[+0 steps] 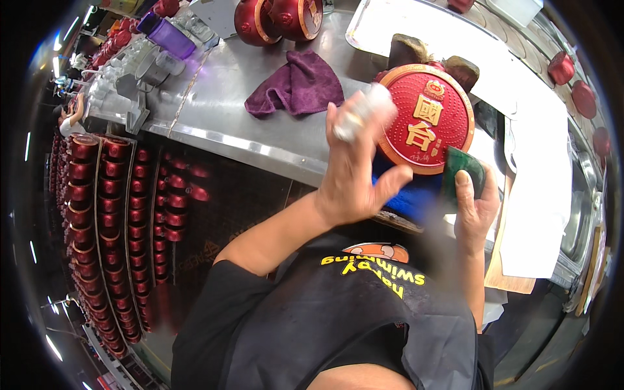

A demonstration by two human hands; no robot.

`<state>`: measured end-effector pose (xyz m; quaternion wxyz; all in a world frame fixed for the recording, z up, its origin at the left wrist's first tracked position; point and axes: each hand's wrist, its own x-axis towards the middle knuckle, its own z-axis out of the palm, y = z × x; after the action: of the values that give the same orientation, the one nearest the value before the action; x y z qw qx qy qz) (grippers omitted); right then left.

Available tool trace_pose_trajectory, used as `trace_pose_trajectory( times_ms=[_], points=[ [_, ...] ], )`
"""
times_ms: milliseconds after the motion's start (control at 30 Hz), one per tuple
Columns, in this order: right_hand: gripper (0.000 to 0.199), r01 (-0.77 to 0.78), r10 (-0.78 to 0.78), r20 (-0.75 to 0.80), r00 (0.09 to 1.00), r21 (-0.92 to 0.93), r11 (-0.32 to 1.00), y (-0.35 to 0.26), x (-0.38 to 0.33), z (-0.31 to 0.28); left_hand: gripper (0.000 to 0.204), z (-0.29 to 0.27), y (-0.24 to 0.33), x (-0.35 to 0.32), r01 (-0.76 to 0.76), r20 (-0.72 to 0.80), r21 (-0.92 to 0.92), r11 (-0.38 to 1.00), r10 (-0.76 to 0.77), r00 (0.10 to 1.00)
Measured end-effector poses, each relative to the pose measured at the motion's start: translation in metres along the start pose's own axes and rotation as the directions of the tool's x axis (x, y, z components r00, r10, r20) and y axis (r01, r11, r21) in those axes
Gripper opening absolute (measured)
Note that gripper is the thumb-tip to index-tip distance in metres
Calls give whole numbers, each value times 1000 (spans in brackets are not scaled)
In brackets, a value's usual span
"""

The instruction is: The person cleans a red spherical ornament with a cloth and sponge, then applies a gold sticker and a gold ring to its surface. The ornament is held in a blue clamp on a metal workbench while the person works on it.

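A red drum-shaped jar (448, 117) with a gold rim and raised gold characters faces me at the table's edge. My left hand (354, 156) is beside its left side, thumb spread away from the fingers. White wrapping (364, 114) covers some of its fingers, blurred by motion. A flat dark green pad (463, 174), perhaps an abrasive one, is pinched in my right hand (474, 201) at the jar's lower right edge. Blue cloth (416, 201) lies under the jar. Two dark, worn pads (463, 71) sit behind it.
A purple cloth (299, 84) lies on the metal table (240, 130). Red jars (279, 19) stand at the back. White sheets (539, 195) cover the right side. Racks of red jars (110, 208) fill the lower left. Purple and clear containers (166, 36) crowd the far left.
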<state>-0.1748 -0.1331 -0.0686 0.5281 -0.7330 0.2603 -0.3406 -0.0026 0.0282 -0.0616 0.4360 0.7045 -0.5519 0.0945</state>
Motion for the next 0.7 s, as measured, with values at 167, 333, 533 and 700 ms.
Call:
trace_pose_trajectory(
  times_ms=[167, 333, 533, 700],
  points=[
    [23, 15, -16, -18, 1000, -29, 999, -1, 0, 1, 85, 6, 27, -43, -274, 295, 376, 885, 166, 941],
    [23, 9, -9, -5, 1000, -27, 1000, -2, 0, 1, 81, 7, 23, -52, -119, 253, 445, 888, 3, 967],
    [22, 19, -19, -3, 1000, -3, 1000, -3, 1, 1, 84, 1, 26, -48, 30, 212, 397, 917, -124, 969],
    [22, 9, -9, -1, 1000, 29, 1000, -3, 0, 2, 80, 7, 36, -59, -89, 287, 388, 918, -28, 958]
  ],
)
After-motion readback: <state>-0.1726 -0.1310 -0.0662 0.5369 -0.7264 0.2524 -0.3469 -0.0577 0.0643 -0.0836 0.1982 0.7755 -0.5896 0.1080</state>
